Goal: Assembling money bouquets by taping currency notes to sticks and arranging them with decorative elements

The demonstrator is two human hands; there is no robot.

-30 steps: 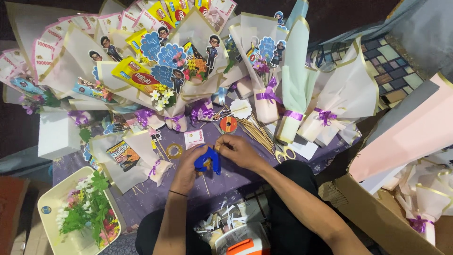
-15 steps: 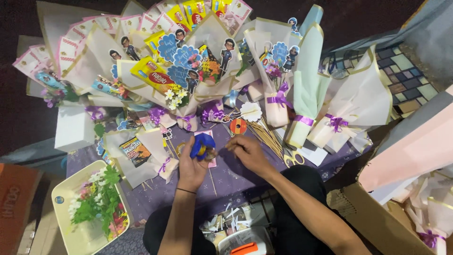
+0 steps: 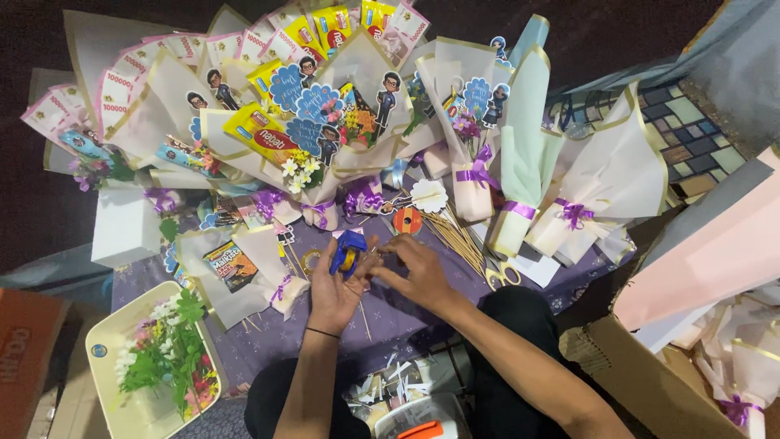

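My left hand (image 3: 331,289) holds a small blue tape dispenser (image 3: 350,251) above the purple cloth (image 3: 390,317). My right hand (image 3: 414,272) sits just right of it, fingertips pinched at the dispenser's edge, apparently on the tape end. Both hands hover over the cloth in front of a row of wrapped bouquets (image 3: 325,138) with cartoon paper figures, snack packets and banknote decorations.
A bundle of wooden skewers (image 3: 459,240), scissors (image 3: 500,275) and an orange tape roll (image 3: 407,219) lie right of my hands. A cream tray of artificial flowers (image 3: 158,358) sits lower left. A white box (image 3: 123,228) is at left, pink paper rolls (image 3: 699,260) at right, paper scraps (image 3: 390,386) near my lap.
Both hands with the blue dispenser have shifted slightly as the view moved; the right hand came closer to the dispenser and now pinches at it.
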